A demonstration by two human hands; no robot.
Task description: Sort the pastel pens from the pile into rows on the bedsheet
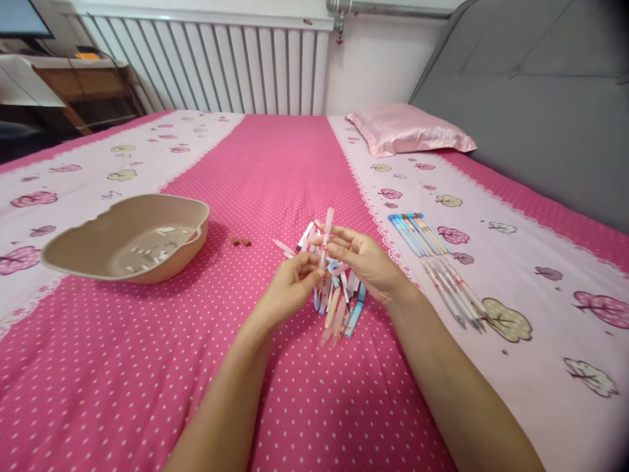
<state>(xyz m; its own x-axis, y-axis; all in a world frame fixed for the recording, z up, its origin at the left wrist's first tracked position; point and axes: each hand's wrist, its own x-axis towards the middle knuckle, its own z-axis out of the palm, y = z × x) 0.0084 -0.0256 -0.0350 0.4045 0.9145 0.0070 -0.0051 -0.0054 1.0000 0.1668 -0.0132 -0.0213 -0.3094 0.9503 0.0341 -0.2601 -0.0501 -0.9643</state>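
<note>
A pink-and-white pen (pixel 329 221) stands nearly upright between my two hands, above a loose heap of pens and pen parts (pixel 335 307) on the bed. My left hand (pixel 297 283) pinches its lower end between thumb and fingers. Higher up, the fingers of my right hand (pixel 361 257) close around the same pen from the right side. The heap holds pink, white, peach and blue pieces, partly hidden behind my hands. To the right lie a row of blue and orange pens (pixel 417 234) and, nearer me, a row of pale pens with pointed tips (pixel 453 293).
A beige basin (pixel 125 239) with several small white pieces inside sits at the left. Two small brown pieces (pixel 240 242) lie between it and the heap. Farther back are a pink pillow (pixel 407 129), a grey headboard (pixel 531 98) and a white radiator (pixel 211 62).
</note>
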